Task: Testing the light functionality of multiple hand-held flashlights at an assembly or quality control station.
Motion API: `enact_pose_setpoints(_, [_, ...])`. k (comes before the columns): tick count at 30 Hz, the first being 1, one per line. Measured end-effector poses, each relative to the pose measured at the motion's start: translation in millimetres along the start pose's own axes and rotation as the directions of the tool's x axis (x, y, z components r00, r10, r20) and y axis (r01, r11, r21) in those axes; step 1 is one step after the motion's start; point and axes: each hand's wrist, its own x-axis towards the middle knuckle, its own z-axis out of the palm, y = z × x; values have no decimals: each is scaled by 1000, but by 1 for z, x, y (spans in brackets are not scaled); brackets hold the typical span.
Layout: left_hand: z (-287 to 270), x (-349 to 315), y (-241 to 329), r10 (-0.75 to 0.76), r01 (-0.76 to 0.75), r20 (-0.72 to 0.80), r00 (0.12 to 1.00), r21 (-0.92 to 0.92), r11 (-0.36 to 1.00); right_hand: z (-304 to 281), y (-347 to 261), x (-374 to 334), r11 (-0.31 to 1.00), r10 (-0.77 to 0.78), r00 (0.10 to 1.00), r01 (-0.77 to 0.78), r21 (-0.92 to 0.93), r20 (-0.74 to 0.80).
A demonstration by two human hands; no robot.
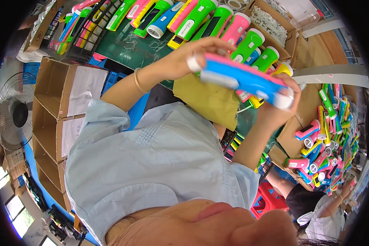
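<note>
A flashlight with a blue and pink body and white ends is held up crosswise between my hands, slightly blurred. My left hand, with a bangle on its wrist, holds one white end, its fingers curving over the pink side. At the opposite end, the fingers of my right hand wrap around the white rim. Beneath the flashlight lies a yellow-olive cloth at the edge of the green tabletop. Beyond my hands, several green, pink, blue and yellow flashlights lie in a row.
A black wire basket of flashlights stands far left. Cardboard compartments and a fan are at the left. A box of small white parts sits far right. At the right lies a heap of flashlights, near another person and a red stool.
</note>
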Motion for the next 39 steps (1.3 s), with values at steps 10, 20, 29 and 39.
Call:
enact_pose_setpoints(10, [58,-7,-9,-608,685,336,719,-196,702,2,21,-27,865,291,908,-116,-488,300])
enact_pose_setpoints(20, [36,18,-27,-630,511,132,766,-719,471,-32,0,-57,811,568,776,-585,-22,274])
enact_pose_setpoints(29, [40,20,-32,-675,495,108,730,-764,413,-33,16,-69,782,623,765,-611,-122,162])
enact_pose_setpoints(39, [55,5,-16,-744,500,12,668,-748,437,-19,33,-59,771,636,765,-636,-33,101])
